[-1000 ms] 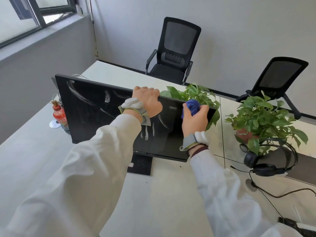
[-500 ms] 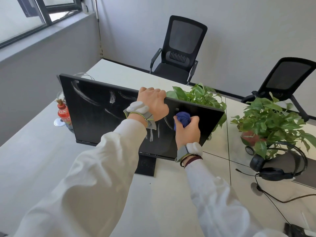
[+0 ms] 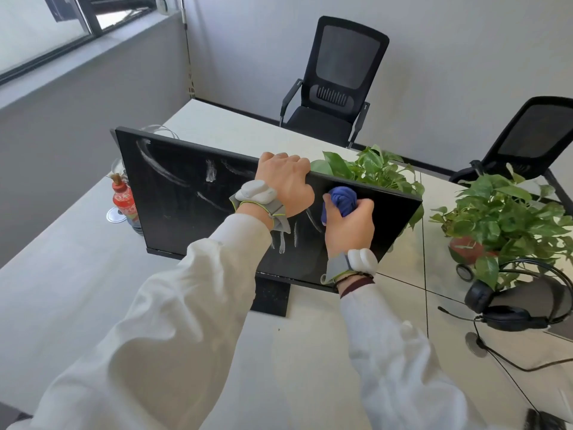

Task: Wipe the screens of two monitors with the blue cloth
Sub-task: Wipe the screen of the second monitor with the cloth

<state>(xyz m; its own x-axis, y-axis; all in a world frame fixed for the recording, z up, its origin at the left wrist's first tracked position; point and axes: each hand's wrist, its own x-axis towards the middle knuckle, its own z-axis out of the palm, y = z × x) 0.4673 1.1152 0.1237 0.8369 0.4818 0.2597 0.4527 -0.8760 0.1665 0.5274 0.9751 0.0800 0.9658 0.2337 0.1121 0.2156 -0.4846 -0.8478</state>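
Cloth (image 3: 341, 200) within right hand (image 3: 348, 228), against monitor (image 3: 186, 206)

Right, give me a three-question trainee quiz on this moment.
1. True or false: the left hand grips the top edge of the monitor.
2. The right hand holds: A) a sponge, B) the blue cloth, C) a headset.
3. What stands just beyond the monitor's left edge?
Key: 1 true; 2 B; 3 a red-labelled bottle.
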